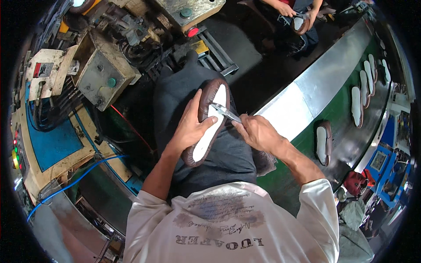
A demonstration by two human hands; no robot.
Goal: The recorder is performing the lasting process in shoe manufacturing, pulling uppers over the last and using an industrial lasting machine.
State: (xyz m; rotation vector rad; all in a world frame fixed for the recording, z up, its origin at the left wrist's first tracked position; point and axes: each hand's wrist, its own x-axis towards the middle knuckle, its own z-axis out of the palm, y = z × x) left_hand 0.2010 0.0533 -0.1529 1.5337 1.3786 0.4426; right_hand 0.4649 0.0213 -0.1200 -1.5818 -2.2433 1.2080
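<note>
I am looking into a dim, crowded workshop (245, 48), machinery along its left side and one green conveyor belt (335, 105) curving down its right. From the left, I make out a blue panel (55, 136), then two worn control boxes (101, 83), each with one green button on top.

In the middle, one shoe (207, 136) is held over the dark trousers (237, 160) of the seated person, near the middle of the lap. The left hand (187, 127) is curled around the shoe's left side, its thumb laid across the sole. I see a smooth brown upper, wrinkled at the margin, wrapped around a long white bottom that faces up at me. Its long axis runs from near the body, at left, to away and a little right; I cannot tell for certain which end is the toe.

One pair of metal pincers (229, 115) reaches over the white bottom from the right. The right hand (258, 131) is closed around the handles; I cannot tell whether the tips bite anything.

Farther right, a co-worker (285, 8) holds one similar shoe. On the belt I count at least six more, the nearest alone by the outer edge, the others toward the far end.
</note>
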